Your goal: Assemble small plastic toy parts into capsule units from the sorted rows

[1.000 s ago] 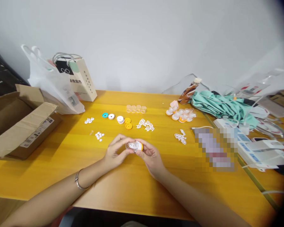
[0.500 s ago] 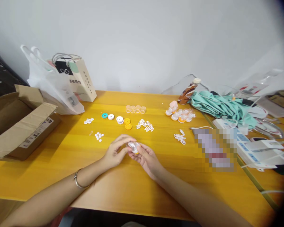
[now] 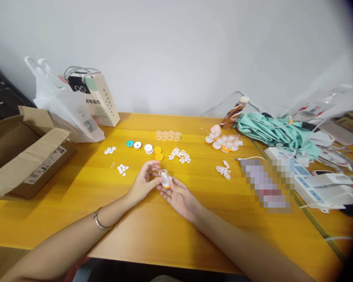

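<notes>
- Head view: cup's base gripped betw. thumb & curled fingers of R hand [image 3: 181, 197].
- L hand [image 3: 144, 182] held half-open, thumb placed at cup's side; whether a grip is had can't be told.
- Clear cup w/ orange-rimmed base [image 3: 166, 180] held betw. both hands, slightly tilted, above table [image 3: 153, 231].
- White caps [image 3: 122, 169] clustered to left.
- White openwork pcs [image 3: 182, 154] strewn beyond hands, yellow discs [image 3: 159, 157] set beside.
- 4 clear cups [image 3: 165, 136] lined up farther back.

Pale grey wall [image 3: 170, 51]; yellow-brown table [image 3: 141, 239] before it; brown floor [image 3: 1, 258].
</notes>
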